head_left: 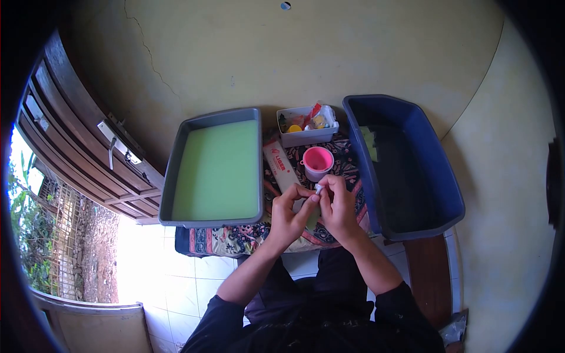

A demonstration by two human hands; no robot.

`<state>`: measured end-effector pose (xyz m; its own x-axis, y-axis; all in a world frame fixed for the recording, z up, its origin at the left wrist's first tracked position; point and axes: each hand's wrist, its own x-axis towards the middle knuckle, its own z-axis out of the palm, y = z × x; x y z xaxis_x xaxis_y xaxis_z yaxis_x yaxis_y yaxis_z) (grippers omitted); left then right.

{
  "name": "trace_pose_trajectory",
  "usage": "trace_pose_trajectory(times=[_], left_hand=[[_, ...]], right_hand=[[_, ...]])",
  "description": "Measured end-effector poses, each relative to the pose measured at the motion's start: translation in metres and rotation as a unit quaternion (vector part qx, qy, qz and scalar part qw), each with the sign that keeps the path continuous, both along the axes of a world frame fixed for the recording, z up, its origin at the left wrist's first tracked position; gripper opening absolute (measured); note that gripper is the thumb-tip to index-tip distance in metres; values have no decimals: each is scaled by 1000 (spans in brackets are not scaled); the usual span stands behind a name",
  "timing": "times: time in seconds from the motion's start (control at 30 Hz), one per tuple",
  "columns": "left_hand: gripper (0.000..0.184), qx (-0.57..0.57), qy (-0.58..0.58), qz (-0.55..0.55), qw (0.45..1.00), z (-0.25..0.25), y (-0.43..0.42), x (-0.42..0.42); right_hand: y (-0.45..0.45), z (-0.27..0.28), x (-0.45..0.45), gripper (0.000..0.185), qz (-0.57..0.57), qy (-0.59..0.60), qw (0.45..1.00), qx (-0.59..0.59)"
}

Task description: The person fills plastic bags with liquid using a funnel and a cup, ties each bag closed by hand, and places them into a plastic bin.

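Both hands meet over the near edge of the cloth-covered table. My left hand point(289, 219) pinches the whitish gathered top of a small plastic bag point(313, 221), its pale green lower part hanging between the hands. From the other side, my right hand point(338, 213) closes its fingertips on the same top. Fingers hide much of the bag. Just beyond stands a pink-lined white cup point(318, 162) with a small handle. Left of the cup lies a long white packet with red "LIGER" lettering point(281, 164), its near end partly behind my left hand.
A grey tub point(166, 200) of pale green liquid stands left. To the right, a deep dark blue tub point(414, 228) has green pieces point(370, 144) inside. A white basket point(306, 138) of small items sits at the back. A wooden door point(88, 129) stands open at left.
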<state>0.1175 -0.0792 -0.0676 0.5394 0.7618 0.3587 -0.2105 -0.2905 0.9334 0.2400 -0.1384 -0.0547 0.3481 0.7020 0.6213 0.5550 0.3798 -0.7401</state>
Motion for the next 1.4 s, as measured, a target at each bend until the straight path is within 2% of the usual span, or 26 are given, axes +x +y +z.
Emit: trace_pose_trajectory(times=[0.07,0.2,0.3,0.43,0.6,0.83,0.9,0.93,1.0,1.03,1.1,1.13,1.2,1.27,1.33,1.4], left_hand=[[9,32,3,12,999,-3,0,1],[11,-17,-30,37,999,-4,-2,3],[12,-99,-73,-22,992,2,0,-3],[11,-68,-62,-35,995,4,3,-4],[9,-90,-45,-4,995,6,0,-3],[13,-157,-100,-65,980,10,-1,-3],[14,63,-51,-37,996,4,4,-1],[14,62,-50,-37,996,3,5,-2],[14,-15,-27,-76,997,6,7,-7],[14,-14,-28,-77,997,7,8,-9],[17,14,11,-70,997,8,9,-14],[17,13,11,-68,998,7,9,-15],[18,-19,-23,-73,997,6,9,-13],[19,-24,-33,-77,996,11,6,-12],[20,-28,-44,-79,995,13,6,-11],[24,-2,-29,-87,996,11,8,-12]], right_hand=[[-2,16,3,18,23,-66,997,-14],[-8,28,16,25,102,-56,990,-81],[-11,25,23,26,215,109,964,-116],[-8,19,25,22,184,70,976,-89],[-8,24,20,13,129,-48,989,-49],[-7,21,16,9,96,-61,992,-58],[-7,20,17,8,92,-51,990,-90],[-8,19,16,8,92,-51,990,-90],[-10,20,15,8,151,19,979,-133],[-11,20,15,8,150,19,980,-133],[-15,21,16,8,222,134,949,-178],[-16,23,16,8,223,135,949,-179],[-16,29,17,9,227,247,923,-186],[-15,25,20,9,238,272,915,-179],[-14,28,20,11,265,347,880,-189],[-14,25,20,11,273,361,871,-193]])
